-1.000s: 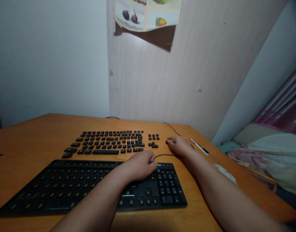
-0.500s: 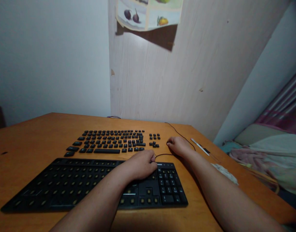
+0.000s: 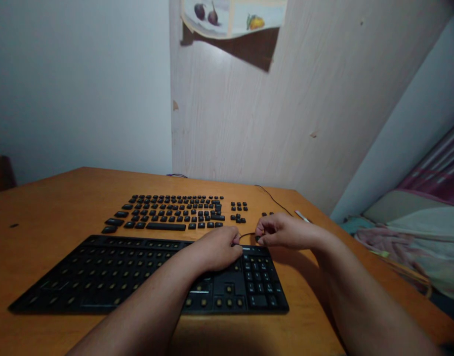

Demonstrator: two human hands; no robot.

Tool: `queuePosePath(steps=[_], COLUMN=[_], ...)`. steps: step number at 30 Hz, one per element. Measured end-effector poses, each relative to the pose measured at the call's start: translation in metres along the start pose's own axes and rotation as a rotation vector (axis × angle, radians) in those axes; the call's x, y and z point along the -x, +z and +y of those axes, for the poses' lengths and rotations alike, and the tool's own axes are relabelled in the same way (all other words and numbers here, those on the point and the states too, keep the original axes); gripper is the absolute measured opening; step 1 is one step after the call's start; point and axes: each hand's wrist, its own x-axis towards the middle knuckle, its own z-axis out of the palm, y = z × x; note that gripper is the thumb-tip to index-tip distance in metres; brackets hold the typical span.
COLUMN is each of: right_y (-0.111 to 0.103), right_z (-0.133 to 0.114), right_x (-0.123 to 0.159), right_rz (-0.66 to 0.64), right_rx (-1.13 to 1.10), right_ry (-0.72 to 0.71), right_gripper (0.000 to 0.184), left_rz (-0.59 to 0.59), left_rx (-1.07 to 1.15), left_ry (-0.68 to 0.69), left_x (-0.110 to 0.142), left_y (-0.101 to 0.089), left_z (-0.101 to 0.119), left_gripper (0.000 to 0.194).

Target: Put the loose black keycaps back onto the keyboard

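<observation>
The black keyboard [image 3: 219, 283] lies along the front of the table, most of its key posts bare. Keycaps still cover most of its number pad [image 3: 259, 283] at the right end. My left hand [image 3: 222, 247] is closed over the keyboard's back edge, above the arrow-key area, its fingertips partly hidden. Just above the number pad's back edge, my right hand [image 3: 276, 231] pinches a small dark keycap [image 3: 258, 239] between thumb and fingers. Loose black keycaps [image 3: 175, 212] lie behind the keyboard in keyboard order, and a couple more keycaps [image 3: 264, 214] sit behind my right hand.
A black cable [image 3: 273, 195] runs from the keyboard toward the table's back edge. A thin white tool [image 3: 303, 216] lies partly behind my right wrist. The wooden table [image 3: 56, 202] meets the wall at the back. Bedding [image 3: 408, 242] is beyond the right edge.
My right hand has come from the table behind toward the number pad's back edge, now with a keycap. Loose keycaps show where it was. My left hand stays on the keyboard.
</observation>
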Motion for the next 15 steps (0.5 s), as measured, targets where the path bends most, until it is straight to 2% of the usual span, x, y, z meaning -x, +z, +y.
queuePosePath(steps=[4, 8, 15], right_y=[0.006, 0.01, 0.016], right_z=[-0.018, -0.025, -0.021], right_x=[0.005, 0.005, 0.0], right_rz=[-0.153, -0.177, -0.205], right_rx=[0.029, 0.071, 0.051], right_ry=[-0.042, -0.067, -0.077], right_gripper=[0.014, 0.012, 0.01], left_rz=[0.004, 0.016, 0.014], left_rx=[0.0, 0.007, 0.026], left_ry=[-0.008, -0.002, -0.006], left_x=[0.0, -0.001, 0.001], left_y=[0.001, 0.003, 0.002], left_z=[-0.001, -0.003, 0.0], left_gripper=[0.016, 0.021, 0.033])
